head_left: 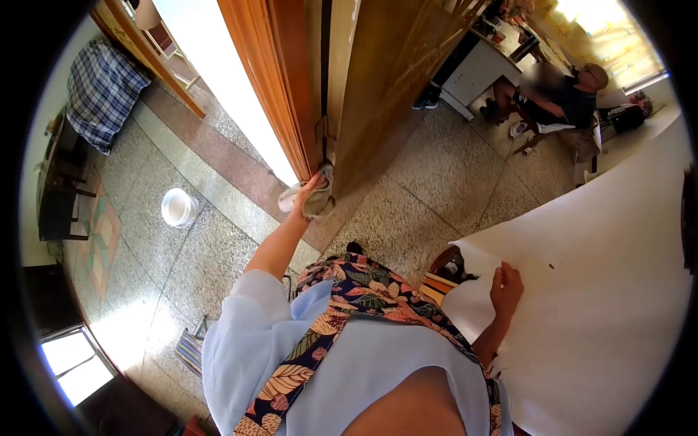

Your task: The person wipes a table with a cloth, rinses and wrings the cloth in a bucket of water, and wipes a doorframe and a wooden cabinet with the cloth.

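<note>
My left hand (311,190) reaches forward with its fingers wrapped round a greyish-white cloth (320,203). The cloth is pressed against the edge of a brown wooden door (385,87), close to its metal handle (324,132). Beside the door stands the orange-brown door frame (269,80). My right hand (506,289) is on the other side of my body with its fingers curled in, in front of a white wall (596,291). Nothing shows in it. Whether it touches the wall I cannot tell.
A white bucket (179,208) stands on the speckled floor at the left. Farther left, a plaid cloth (105,91) covers something. In the room beyond the door, a seated person (574,98) is near a white desk (480,76).
</note>
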Available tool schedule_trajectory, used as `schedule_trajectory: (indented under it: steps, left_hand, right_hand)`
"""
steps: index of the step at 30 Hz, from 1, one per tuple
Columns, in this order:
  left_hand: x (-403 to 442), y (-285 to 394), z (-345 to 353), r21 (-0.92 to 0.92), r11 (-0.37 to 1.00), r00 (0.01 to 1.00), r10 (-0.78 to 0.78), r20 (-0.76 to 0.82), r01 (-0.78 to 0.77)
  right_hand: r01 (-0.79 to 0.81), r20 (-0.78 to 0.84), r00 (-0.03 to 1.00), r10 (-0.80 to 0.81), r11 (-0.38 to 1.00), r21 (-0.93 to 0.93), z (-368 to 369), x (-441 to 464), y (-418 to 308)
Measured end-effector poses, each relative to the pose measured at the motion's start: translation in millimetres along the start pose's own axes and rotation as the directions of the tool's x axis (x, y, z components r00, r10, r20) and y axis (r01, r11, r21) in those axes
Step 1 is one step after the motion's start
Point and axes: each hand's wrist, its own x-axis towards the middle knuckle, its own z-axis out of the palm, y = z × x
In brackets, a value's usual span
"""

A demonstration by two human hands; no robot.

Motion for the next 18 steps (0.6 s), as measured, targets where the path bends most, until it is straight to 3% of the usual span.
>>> schedule_trajectory:
  steps: [1,3,5,6,7,10,11,13,18]
  left_hand:
    - [0,-3,1,-0.317,0.948,0.999,-0.041,-0.005,0.037]
    - [-2,-11,4,-0.849,0.525,0.992,-0.122,-0.016,0.05]
    - [9,-27,-3,-0.93,0.338,0.985,-0.137,0.102,0.143]
    - [7,-33,1,-0.955,0.267,0.947,-0.319,0.04,0.13]
    - [6,-38,1,-0.961,0.241,0.958,-0.281,0.065,0.136]
    - [-21,-94,6,-0.966,0.251,0.988,-0.155,0.028,0.067]
    - [-32,-107,7,-0.961,0.26,0.973,-0.229,0.039,0.1]
    - [-54,-133,18,-0.954,0.272,0.929,-0.368,0.021,0.129]
    - [-82,-173,33,-0.96,0.255,0.783,-0.618,-0.072,0.113]
  right_hand:
    - [-0.005,0.005,1.0,0.005,1.0,-0.007,0,-2,0]
    - [0.011,0.012,1.0,-0.011,1.0,-0.025,0,-2,-1]
    - [0.061,0.012,0.998,-0.061,0.997,-0.04,-2,0,-1]
    - [0.091,-0.008,0.996,-0.091,0.995,-0.046,-1,1,1]
    - [0.13,-0.033,0.991,-0.131,0.991,-0.044,2,2,3]
    - [0.166,-0.033,0.985,-0.168,0.985,-0.057,7,10,9]
    - [0.194,-0.036,0.98,-0.198,0.977,-0.082,10,16,13]
    - [0.099,-0.003,0.995,-0.099,0.992,-0.083,13,24,6]
    - [0.157,0.053,0.986,-0.157,0.988,0.004,33,56,2]
